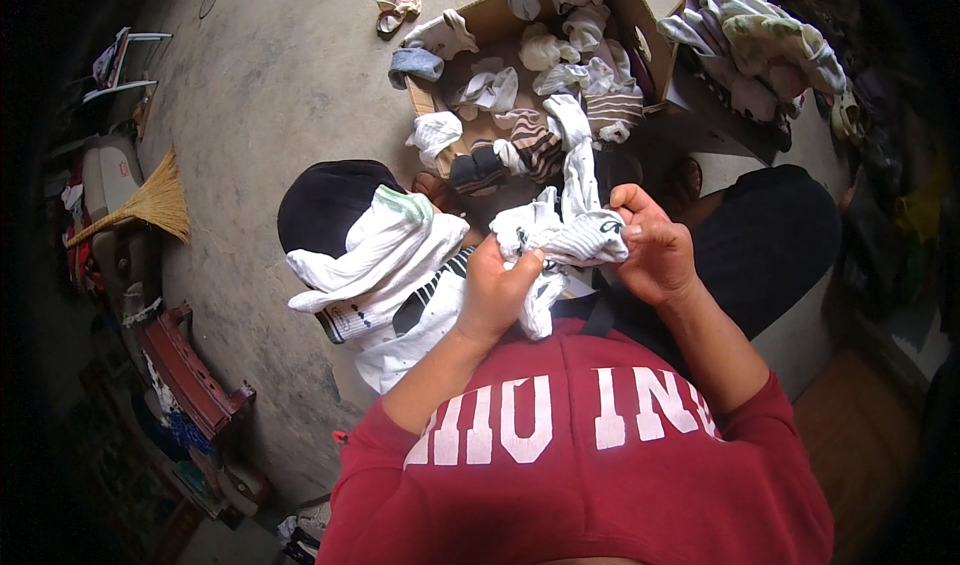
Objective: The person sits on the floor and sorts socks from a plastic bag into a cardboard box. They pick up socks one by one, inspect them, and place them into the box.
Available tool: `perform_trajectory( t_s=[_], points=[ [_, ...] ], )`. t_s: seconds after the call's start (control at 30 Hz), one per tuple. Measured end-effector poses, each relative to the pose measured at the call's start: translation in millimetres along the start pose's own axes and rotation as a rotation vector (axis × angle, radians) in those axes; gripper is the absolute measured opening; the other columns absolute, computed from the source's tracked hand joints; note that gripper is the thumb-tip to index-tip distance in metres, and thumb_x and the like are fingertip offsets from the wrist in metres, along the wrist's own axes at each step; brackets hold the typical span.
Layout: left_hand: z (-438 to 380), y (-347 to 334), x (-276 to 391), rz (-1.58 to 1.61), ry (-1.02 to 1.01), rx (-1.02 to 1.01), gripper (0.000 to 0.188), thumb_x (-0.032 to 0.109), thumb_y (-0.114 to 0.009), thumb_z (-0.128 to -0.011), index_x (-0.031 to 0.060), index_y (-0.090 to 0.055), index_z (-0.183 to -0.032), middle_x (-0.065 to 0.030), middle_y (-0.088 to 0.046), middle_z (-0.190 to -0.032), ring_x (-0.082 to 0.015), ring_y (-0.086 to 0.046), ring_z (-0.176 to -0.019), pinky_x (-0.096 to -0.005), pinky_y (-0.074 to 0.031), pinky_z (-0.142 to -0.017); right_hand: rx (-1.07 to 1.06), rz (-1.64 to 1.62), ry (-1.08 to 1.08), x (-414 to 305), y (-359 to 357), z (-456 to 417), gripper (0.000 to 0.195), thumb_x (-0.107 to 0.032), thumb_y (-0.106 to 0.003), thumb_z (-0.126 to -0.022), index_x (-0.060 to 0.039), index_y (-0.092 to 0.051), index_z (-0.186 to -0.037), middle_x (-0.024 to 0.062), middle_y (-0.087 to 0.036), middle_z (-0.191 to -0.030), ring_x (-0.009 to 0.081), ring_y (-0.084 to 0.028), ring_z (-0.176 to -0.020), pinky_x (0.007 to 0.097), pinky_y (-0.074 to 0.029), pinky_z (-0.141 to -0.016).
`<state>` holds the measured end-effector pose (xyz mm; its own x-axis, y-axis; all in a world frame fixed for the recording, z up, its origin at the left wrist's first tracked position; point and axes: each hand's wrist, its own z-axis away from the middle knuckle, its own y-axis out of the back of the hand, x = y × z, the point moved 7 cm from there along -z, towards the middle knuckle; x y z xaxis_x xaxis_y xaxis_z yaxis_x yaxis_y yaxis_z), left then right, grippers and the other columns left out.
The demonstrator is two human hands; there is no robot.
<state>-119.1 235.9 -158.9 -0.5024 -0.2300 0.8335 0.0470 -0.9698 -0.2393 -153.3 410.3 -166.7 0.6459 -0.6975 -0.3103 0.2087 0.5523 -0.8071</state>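
Observation:
Both hands hold a bunched white sock point(577, 239) with dark marks, in front of my chest. My left hand point(499, 284) pinches its left part between thumb and fingers. At the other end, my right hand point(654, 246) grips the edge with thumb and fingertips. From the bunch, a white sock leg point(577, 152) stretches up toward the cardboard box point(649, 10); how it joins the bunch is hard to tell. Several white socks point(382, 242), some with green or black bands, lie across my left knee. Socks fill the box and hang over its rim, among them a brown striped sock point(536, 141).
A second heap of pale socks point(780, 40) tops a box at the upper right. Two or so loose socks point(397, 2) lie on the concrete floor point(277, 85). At left are a straw broom point(161, 201), a red wooden stool point(191, 370) and a small white-framed rack point(124, 66).

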Motion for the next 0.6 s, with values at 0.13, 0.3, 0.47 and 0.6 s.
perform_trajectory(
  t_s=[0.13, 0.3, 0.47, 0.6],
  points=[
    [3, 1, 5, 0.101, -0.028, 0.037, 0.033, 0.008, -0.059, -0.087, -0.0029, -0.057, -0.118, -0.0066, -0.065, -0.106, -0.0111, -0.060, -0.093, -0.0270, -0.047, -0.085, 0.018, 0.120, 0.021, -1, 1, 0, 0.035, 0.002, -0.056, -0.068, -0.0043, -0.051, -0.102, 0.0100, -0.063, -0.090, 0.0164, -0.061, -0.076, 0.0260, -0.048, -0.068],
    [2, 2, 2, 0.175, 0.018, 0.016, 0.030, 0.006, -0.058, -0.088, -0.0007, -0.057, -0.117, -0.0045, -0.065, -0.103, -0.0099, -0.059, -0.089, -0.0264, -0.047, -0.082, 0.017, 0.098, 0.034, 3, 4, -1, 0.036, 0.005, -0.055, -0.066, -0.0036, -0.051, -0.101, 0.0103, -0.064, -0.090, 0.0168, -0.062, -0.075, 0.0259, -0.049, -0.066],
    [0, 9, -3, 0.459, 0.159, 0.024, 0.029, 0.003, -0.056, -0.088, 0.0023, -0.058, -0.116, -0.0056, -0.065, -0.101, -0.0130, -0.061, -0.087, -0.0283, -0.050, -0.081, 0.107, 0.084, 0.240, -33, 12, 4, 0.031, 0.008, -0.055, -0.073, -0.0057, -0.054, -0.101, 0.0089, -0.063, -0.095, 0.0193, -0.064, -0.082, 0.0298, -0.053, -0.074],
    [-2, 4, 0, 0.520, 0.125, -0.023, 0.030, -0.002, -0.054, -0.086, 0.0032, -0.057, -0.116, -0.0075, -0.065, -0.106, -0.0155, -0.064, -0.091, -0.0294, -0.051, -0.082, 0.138, 0.103, 0.288, -42, 11, 7, 0.023, 0.007, -0.056, -0.075, -0.0059, -0.056, -0.095, 0.0060, -0.060, -0.089, 0.0182, -0.062, -0.086, 0.0279, -0.050, -0.077]
  ],
)
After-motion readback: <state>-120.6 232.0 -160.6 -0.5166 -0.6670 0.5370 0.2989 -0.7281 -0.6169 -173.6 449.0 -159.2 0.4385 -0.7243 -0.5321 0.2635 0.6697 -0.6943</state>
